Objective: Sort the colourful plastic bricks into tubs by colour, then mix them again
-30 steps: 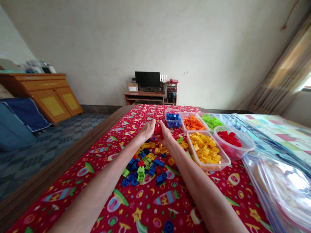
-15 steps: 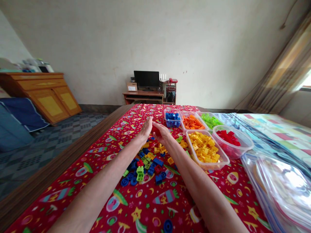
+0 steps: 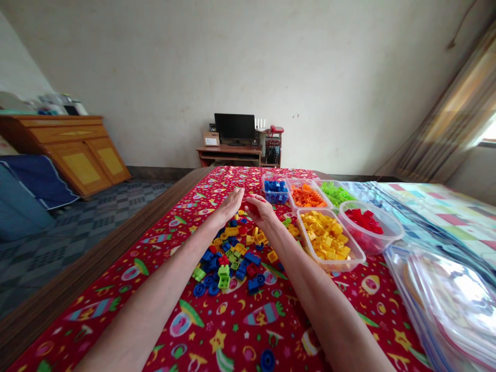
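Observation:
My left hand hovers over the far end of a mixed brick pile, its fingers stretched out and seen from the back. A small gap parts it from my right hand, whose fingers curl inward. A bit of red shows at the right fingertips; whether it is a brick or the cloth behind, I cannot tell. Beneath both hands, loose toy building bricks in blue, green, yellow and red lie spread on the red patterned tablecloth. Part of the pile is hidden by my forearms.
Right of the pile stand clear tubs of yellow bricks, red bricks, orange bricks, green bricks and blue bricks. Clear plastic bags lie at the right edge. One blue round brick sits near me.
My hands have drawn slightly apart. The dark red patch seen between them has gone from the gap, and more of the pile's far end shows.

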Tool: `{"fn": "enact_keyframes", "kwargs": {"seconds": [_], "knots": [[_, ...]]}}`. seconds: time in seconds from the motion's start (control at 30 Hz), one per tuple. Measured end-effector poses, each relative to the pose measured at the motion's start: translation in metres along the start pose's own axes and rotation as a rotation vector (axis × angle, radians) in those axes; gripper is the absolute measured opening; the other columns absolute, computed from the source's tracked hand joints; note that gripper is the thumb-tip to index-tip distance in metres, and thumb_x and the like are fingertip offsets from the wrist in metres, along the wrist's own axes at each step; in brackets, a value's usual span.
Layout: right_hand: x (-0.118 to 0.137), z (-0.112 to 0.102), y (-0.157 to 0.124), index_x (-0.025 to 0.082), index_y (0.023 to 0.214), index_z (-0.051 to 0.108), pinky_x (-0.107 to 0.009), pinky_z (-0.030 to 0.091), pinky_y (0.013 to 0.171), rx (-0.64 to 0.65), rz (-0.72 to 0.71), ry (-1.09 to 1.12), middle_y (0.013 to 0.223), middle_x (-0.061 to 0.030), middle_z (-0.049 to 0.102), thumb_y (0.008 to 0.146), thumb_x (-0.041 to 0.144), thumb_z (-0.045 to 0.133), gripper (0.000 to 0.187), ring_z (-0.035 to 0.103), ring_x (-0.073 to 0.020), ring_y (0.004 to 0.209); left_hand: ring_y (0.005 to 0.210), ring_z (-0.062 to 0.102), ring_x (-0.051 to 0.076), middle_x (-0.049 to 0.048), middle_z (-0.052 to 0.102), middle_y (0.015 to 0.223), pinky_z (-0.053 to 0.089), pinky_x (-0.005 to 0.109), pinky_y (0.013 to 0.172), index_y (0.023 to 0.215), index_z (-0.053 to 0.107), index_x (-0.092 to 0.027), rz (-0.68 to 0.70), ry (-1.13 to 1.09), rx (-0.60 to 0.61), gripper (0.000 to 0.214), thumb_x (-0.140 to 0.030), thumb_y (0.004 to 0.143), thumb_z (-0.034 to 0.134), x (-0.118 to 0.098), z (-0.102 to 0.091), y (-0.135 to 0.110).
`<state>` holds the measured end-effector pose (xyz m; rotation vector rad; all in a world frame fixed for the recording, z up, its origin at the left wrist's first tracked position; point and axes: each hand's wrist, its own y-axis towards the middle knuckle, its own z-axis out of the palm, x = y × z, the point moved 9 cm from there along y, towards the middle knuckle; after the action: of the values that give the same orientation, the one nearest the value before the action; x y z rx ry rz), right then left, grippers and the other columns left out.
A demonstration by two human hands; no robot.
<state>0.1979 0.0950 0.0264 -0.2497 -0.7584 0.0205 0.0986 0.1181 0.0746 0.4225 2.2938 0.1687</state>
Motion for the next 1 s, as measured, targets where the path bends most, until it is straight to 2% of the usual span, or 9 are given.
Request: {"fn": "enact_keyframes", "kwargs": {"seconds": [0.1, 0.23, 0.37, 0.47, 0.57, 0.7, 0.83, 0.9, 1.0], "knots": [[0.006, -0.006, 0.004, 0.018, 0.069, 0.054, -0.014, 0.049, 0.047, -0.045, -0.039, 0.050, 0.052, 0.0087, 0.059, 0.067, 0.001, 0.064, 0.020, 0.056, -0.0058, 0.047, 0.099, 0.064, 0.023, 0.0096, 0.070, 0.108, 0.048, 0.030, 0.085, 0.109, 0.064, -0.016, 0.087, 0.152, 0.149, 0.047, -0.049, 0.085, 0.042, 0.003, -0.006, 0.003], [0.012, -0.015, 0.007, 0.019, 0.070, 0.052, -0.014, 0.050, 0.046, -0.084, -0.094, 0.105, 0.053, 0.0091, 0.059, 0.066, 0.003, 0.066, 0.022, 0.056, -0.0054, 0.048, 0.087, 0.066, 0.024, 0.0070, 0.073, 0.098, 0.048, 0.026, 0.075, 0.095, 0.070, -0.018, 0.091, 0.284, 0.440, 0.039, -0.046, 0.069, 0.061, 0.006, 0.012, -0.010], [0.013, -0.019, 0.007, 0.019, 0.071, 0.053, -0.015, 0.052, 0.049, -0.106, -0.106, 0.144, 0.052, 0.0085, 0.059, 0.067, 0.003, 0.064, 0.019, 0.057, -0.0058, 0.049, 0.075, 0.065, 0.022, 0.0031, 0.073, 0.081, 0.046, 0.025, 0.065, 0.085, 0.073, -0.022, 0.095, 0.442, 0.535, 0.030, -0.037, 0.060, 0.070, -0.005, 0.032, -0.025], [0.014, -0.020, 0.005, 0.019, 0.071, 0.054, -0.018, 0.055, 0.053, -0.118, -0.107, 0.141, 0.053, 0.0086, 0.059, 0.067, 0.003, 0.065, 0.020, 0.057, -0.0068, 0.050, 0.068, 0.063, 0.021, 0.0031, 0.071, 0.073, 0.042, 0.025, 0.057, 0.080, 0.074, -0.023, 0.075, 0.554, 0.523, 0.022, -0.030, 0.060, 0.068, -0.010, 0.036, -0.028], [0.013, -0.021, 0.005, 0.019, 0.070, 0.054, -0.019, 0.056, 0.056, -0.130, -0.098, 0.147, 0.053, 0.0083, 0.060, 0.067, 0.002, 0.064, 0.020, 0.057, -0.0071, 0.051, 0.068, 0.063, 0.021, 0.0048, 0.072, 0.075, 0.039, 0.024, 0.054, 0.078, 0.074, -0.022, 0.061, 0.628, 0.488, 0.020, -0.025, 0.059, 0.066, -0.009, 0.033, -0.027], [0.013, -0.021, 0.005, 0.019, 0.068, 0.054, -0.019, 0.057, 0.056, -0.128, -0.090, 0.148, 0.052, 0.0077, 0.059, 0.067, 0.001, 0.063, 0.019, 0.057, -0.0067, 0.050, 0.067, 0.063, 0.021, 0.0055, 0.072, 0.075, 0.039, 0.024, 0.054, 0.080, 0.074, -0.022, 0.048, 0.641, 0.469, 0.021, -0.027, 0.063, 0.063, -0.002, 0.032, -0.024], [0.014, -0.024, 0.004, 0.018, 0.069, 0.053, -0.017, 0.055, 0.051, -0.152, -0.102, 0.116, 0.051, 0.0086, 0.058, 0.064, 0.002, 0.067, 0.022, 0.056, -0.0064, 0.048, 0.071, 0.064, 0.021, 0.0042, 0.074, 0.078, 0.044, 0.025, 0.061, 0.080, 0.074, -0.021, 0.077, 0.485, 0.474, 0.025, -0.036, 0.063, 0.064, 0.010, 0.033, -0.016], [0.016, -0.027, 0.003, 0.018, 0.070, 0.053, -0.016, 0.054, 0.050, -0.176, -0.121, 0.102, 0.050, 0.0090, 0.058, 0.063, 0.002, 0.067, 0.022, 0.056, -0.0065, 0.048, 0.075, 0.065, 0.022, 0.0037, 0.074, 0.080, 0.047, 0.026, 0.066, 0.080, 0.074, -0.020, 0.065, 0.366, 0.453, 0.029, -0.039, 0.060, 0.066, 0.021, 0.027, -0.007], [0.016, -0.031, 0.002, 0.018, 0.071, 0.054, -0.018, 0.054, 0.051, -0.213, -0.136, 0.065, 0.049, 0.0089, 0.057, 0.066, 0.001, 0.063, 0.020, 0.056, -0.0066, 0.048, 0.083, 0.066, 0.024, 0.0060, 0.074, 0.087, 0.050, 0.030, 0.074, 0.085, 0.072, -0.017, 0.041, 0.163, 0.290, 0.041, -0.046, 0.057, 0.068, 0.034, 0.004, 0.010]]}}
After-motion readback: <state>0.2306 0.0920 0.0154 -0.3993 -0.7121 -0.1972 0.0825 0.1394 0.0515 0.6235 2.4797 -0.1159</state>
